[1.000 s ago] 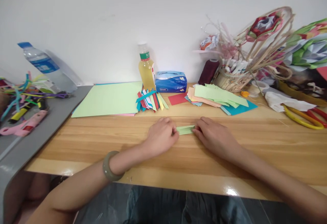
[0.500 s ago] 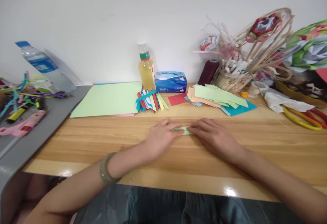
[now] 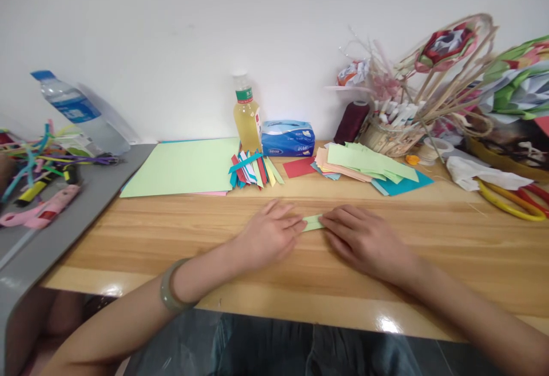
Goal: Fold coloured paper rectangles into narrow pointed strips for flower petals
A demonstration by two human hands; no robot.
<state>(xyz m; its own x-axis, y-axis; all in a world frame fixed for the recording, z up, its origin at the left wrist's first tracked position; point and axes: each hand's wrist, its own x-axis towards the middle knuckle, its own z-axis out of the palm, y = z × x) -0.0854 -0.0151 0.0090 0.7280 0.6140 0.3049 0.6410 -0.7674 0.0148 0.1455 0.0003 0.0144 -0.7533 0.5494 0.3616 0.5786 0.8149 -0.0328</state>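
Observation:
A narrow light green paper strip (image 3: 313, 222) lies on the wooden table between my hands, with a crease line running along it. My left hand (image 3: 268, 234) is at its left end, thumb and fingers closed together on the paper. At the right end, my right hand (image 3: 366, 238) has its fingers bunched over the strip and covers that tip. The strip's ends are hidden under the fingertips. Behind the hands is a bundle of coloured paper strips (image 3: 249, 170). Light green paper pieces (image 3: 364, 158) lie in a pile over other colours to the right.
Large green sheets (image 3: 184, 167) lie back left. A drink bottle (image 3: 247, 118) and a blue tissue pack (image 3: 288, 138) stand by the wall. Yellow-handled scissors (image 3: 510, 201) rest at the right. On the grey surface at left lie a pink glue gun (image 3: 47, 210) and a tilted water bottle (image 3: 79, 110).
My left hand has slid slightly left and down along the strip, and more of its fingers show spread. My right hand stays on the right end. The view has shifted a little.

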